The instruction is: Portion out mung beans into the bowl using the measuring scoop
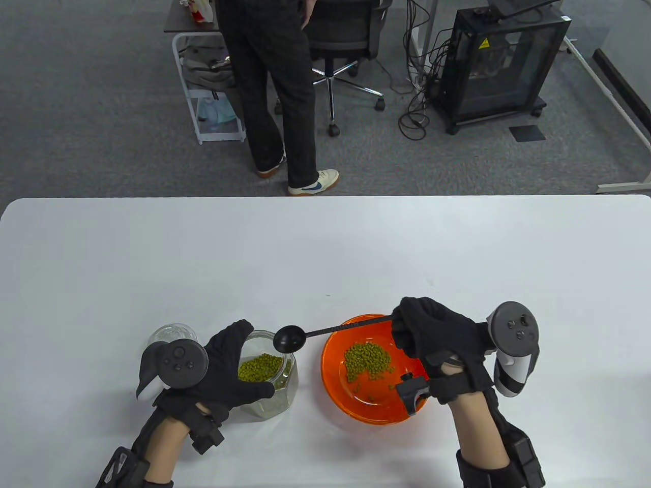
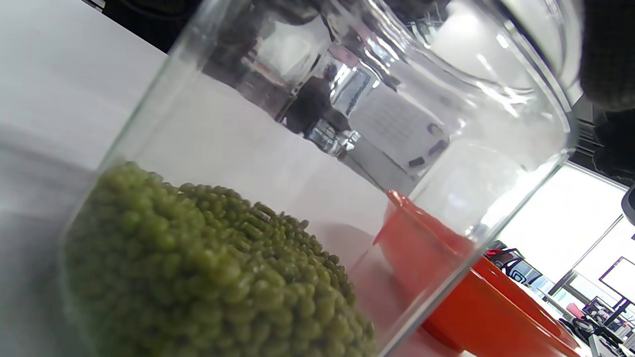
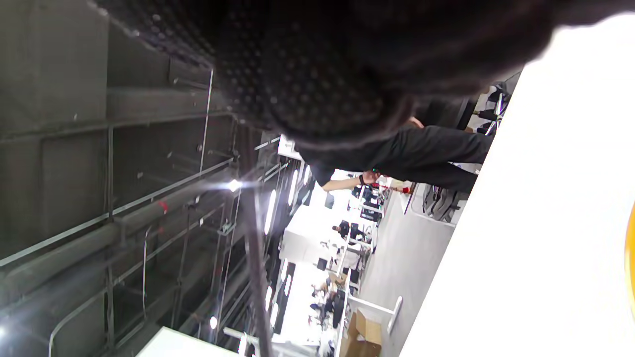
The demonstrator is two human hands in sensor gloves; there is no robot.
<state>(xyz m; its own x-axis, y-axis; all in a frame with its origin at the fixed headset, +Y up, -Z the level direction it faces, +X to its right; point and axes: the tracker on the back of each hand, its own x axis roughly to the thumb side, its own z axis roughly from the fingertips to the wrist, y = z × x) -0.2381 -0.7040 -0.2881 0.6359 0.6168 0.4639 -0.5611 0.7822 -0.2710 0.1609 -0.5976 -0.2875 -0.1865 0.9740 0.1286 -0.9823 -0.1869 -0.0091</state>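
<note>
A glass jar (image 1: 277, 378) with green mung beans (image 1: 261, 367) in its bottom stands left of centre near the table's front; my left hand (image 1: 229, 371) grips its side. The left wrist view looks through the jar (image 2: 307, 163) at the beans (image 2: 208, 277) and the orange bowl (image 2: 461, 302) behind. That bowl (image 1: 338, 386) sits right of the jar with a small heap of beans (image 1: 367, 362) inside. My right hand (image 1: 432, 330) holds the handle of a black measuring scoop (image 1: 290, 339), whose cup hovers above the jar's rim. Only the glove (image 3: 317, 64) shows in the right wrist view.
The jar's clear glass lid (image 1: 172, 334) lies on the white table (image 1: 325, 254) behind my left hand. Beyond the far edge a person (image 1: 277, 91) stands by an office chair (image 1: 346, 46), with a black cabinet (image 1: 501, 61) and cables on the floor.
</note>
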